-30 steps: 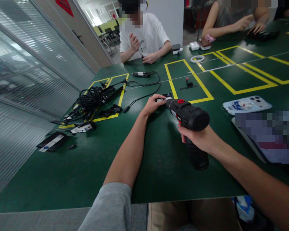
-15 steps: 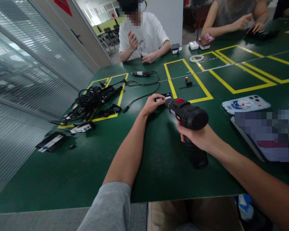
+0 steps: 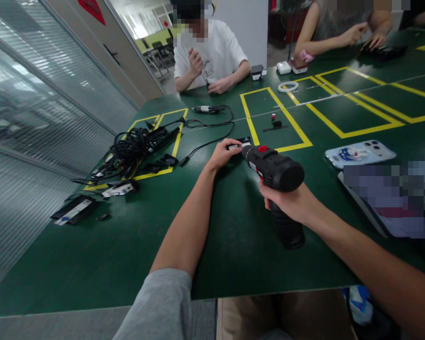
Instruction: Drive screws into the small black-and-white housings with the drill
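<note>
My right hand (image 3: 281,197) is wrapped round the grip of a black cordless drill (image 3: 279,165) with red accents. The drill is held level, its chuck pointing away to the left. At the chuck's end my left hand (image 3: 225,153) rests low over the table, fingers closed on a small black piece with a whitish label (image 3: 247,140). Most of that piece is hidden behind the fingers and the drill, and I cannot make out whether the bit touches it.
On the green table (image 3: 156,264), a tangle of black cables (image 3: 132,146) lies left, near a flat black labelled piece (image 3: 76,210). A phone (image 3: 361,153) lies right. Beyond are a white tape ring (image 3: 288,87) and small black part (image 3: 276,124). Two people sit opposite.
Almost nothing differs. The view has shifted very slightly, while both hands and the drill keep the same pose.
</note>
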Available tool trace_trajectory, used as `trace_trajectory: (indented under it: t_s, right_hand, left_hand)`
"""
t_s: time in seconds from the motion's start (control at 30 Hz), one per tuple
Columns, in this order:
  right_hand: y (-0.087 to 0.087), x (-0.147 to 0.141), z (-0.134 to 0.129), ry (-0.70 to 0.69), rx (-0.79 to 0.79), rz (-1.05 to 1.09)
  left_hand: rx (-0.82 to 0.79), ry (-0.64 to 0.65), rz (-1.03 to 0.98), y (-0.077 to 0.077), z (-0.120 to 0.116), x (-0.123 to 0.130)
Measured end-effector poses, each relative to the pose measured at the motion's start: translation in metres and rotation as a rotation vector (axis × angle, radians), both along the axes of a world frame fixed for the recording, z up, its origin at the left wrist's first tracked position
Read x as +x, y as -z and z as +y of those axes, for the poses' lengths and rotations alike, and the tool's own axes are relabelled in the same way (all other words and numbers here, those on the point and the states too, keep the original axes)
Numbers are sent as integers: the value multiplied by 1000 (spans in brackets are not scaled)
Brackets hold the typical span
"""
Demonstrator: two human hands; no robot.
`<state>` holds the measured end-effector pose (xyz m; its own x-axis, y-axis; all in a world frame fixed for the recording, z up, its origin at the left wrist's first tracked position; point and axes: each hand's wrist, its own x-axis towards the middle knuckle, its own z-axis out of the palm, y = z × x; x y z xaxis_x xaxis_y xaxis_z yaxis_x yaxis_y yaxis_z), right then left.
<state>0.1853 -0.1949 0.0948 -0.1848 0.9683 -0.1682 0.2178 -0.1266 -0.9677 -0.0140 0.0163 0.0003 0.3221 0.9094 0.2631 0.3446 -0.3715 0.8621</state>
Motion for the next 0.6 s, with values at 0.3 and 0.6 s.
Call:
trace_trajectory:
  t_s: [0.3, 0.6]
  right_hand:
    - [-1, 0, -1, -4, 12, -8]
    - [-1, 1, -1, -1, 4, -9]
  left_hand:
    - [9, -4, 12, -1, 0, 0]
    - [13, 15, 3, -1, 0, -1]
